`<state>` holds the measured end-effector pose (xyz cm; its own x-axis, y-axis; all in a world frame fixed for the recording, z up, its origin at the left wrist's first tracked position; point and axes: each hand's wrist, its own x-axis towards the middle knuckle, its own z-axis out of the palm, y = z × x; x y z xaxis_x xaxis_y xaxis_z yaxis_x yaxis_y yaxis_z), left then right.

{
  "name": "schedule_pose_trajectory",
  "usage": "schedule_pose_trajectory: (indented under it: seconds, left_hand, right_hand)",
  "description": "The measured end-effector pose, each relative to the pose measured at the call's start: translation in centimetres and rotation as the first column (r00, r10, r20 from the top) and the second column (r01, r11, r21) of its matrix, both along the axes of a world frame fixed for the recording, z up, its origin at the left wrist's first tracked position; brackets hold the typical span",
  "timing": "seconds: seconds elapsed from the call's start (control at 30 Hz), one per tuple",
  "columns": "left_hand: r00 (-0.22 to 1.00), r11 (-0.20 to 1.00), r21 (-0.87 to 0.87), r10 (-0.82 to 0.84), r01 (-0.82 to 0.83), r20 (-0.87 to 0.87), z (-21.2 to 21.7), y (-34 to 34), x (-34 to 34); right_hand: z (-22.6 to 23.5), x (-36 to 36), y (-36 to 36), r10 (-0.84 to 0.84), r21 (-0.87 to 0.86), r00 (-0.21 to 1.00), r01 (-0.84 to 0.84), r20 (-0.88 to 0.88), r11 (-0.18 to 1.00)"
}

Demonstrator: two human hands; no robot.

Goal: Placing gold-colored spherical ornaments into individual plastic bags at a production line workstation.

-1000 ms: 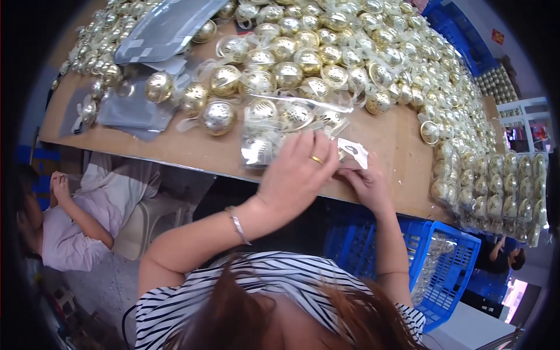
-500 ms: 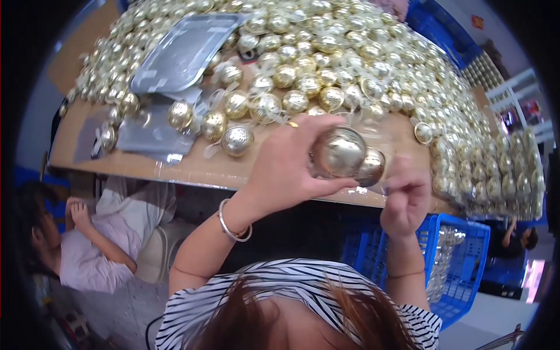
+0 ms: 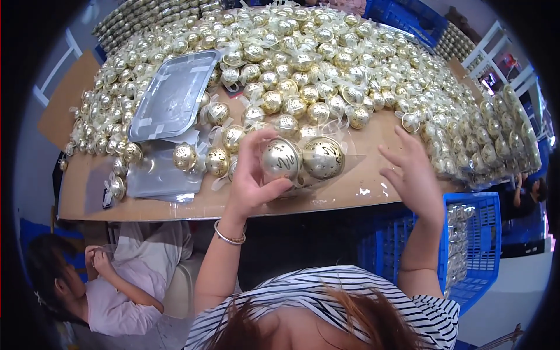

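Two shiny gold ball ornaments lie side by side in a clear plastic bag [image 3: 347, 165], above the near part of the table. My left hand [image 3: 248, 178] is closed around the left ball [image 3: 281, 160], thumb at the front. Inside the bag, the right ball [image 3: 324, 157] shows dark curling marks and small dots. To the right of the bag, my right hand [image 3: 413, 178] is open, its fingers apart and holding nothing. Loose gold balls with pale ribbons [image 3: 318, 112] lie just beyond my hands.
A large heap of gold balls [image 3: 280, 41] covers the table's far side. A grey tray [image 3: 172, 96] and clear plastic sheets [image 3: 163, 172] lie left. Bagged balls [image 3: 496, 140] are stacked right, above a blue crate [image 3: 489, 233]. A person [image 3: 116, 291] sits at lower left.
My left hand has moved left and turned, so both bagged balls now sit side by side facing me. My right hand, closely bent before, has opened and is farther from the bag.
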<state>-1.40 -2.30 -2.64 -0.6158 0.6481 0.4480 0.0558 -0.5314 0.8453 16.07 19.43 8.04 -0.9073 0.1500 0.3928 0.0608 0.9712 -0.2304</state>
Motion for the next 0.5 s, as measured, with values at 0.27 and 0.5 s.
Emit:
schedule_pose_trajectory:
  seconds: [0.27, 0.5]
  left_hand:
    - [0.979, 0.987, 0.154, 0.07, -0.04, -0.192, -1.0, 0.0, -0.7]
    - [0.838, 0.942, -0.135, 0.201, -0.308, -0.508, 2.9, -0.7, 0.9]
  right_hand:
    - [-7.6, -3.4, -5.1, 0.116, -0.749, 0.876, -0.463, -0.469, 0.474]
    - [-7.5, -4.4, -7.1, 0.121, -0.73, 0.87, -0.47, -0.478, 0.496]
